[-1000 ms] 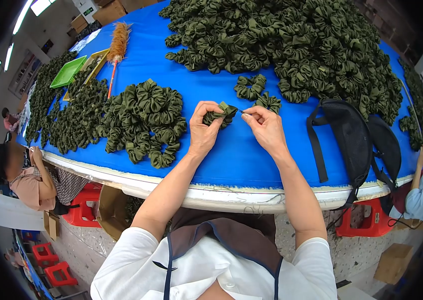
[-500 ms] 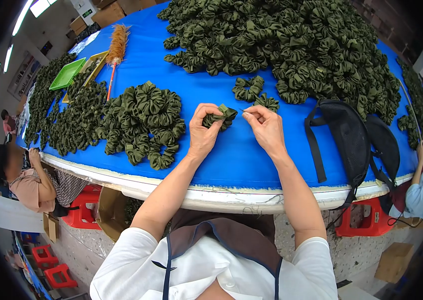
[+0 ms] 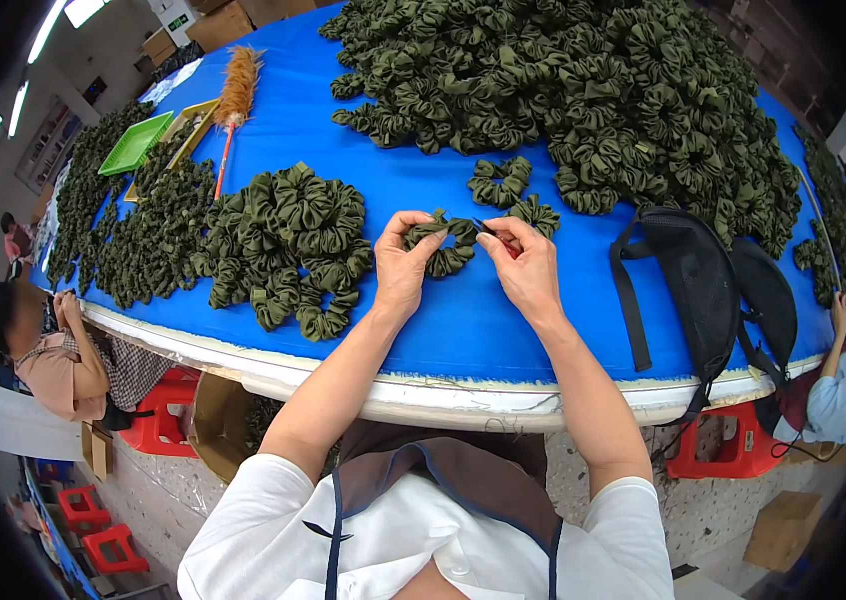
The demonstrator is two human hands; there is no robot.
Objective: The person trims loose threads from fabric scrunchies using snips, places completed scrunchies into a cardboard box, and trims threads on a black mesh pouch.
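Note:
My left hand (image 3: 403, 268) pinches a dark green scrunchie (image 3: 455, 262) by its upper left edge, above the blue tabletop. The scrunchie's ring hangs open, with blue showing through its middle. Close on the right, my right hand (image 3: 526, 272) is closed around a small tool (image 3: 514, 249) with a red part and a dark pointed tip; its exact kind is partly hidden by the fingers. That tip points at the scrunchie's upper right edge; I cannot tell if they touch. Just beyond my hands lie two loose scrunchies, one a full ring (image 3: 500, 182), the other smaller-looking (image 3: 537, 214).
A large scrunchie heap (image 3: 583, 90) covers the far side, a smaller pile (image 3: 293, 235) the left. Black waist bags (image 3: 688, 290) lie at right. Beyond the left pile are a feather duster (image 3: 240, 85) and green tray (image 3: 137, 142). Co-workers sit at both sides.
The scrunchie in my left hand has turned and spread into an open ring. My right hand has turned slightly, and the tool's red part now shows.

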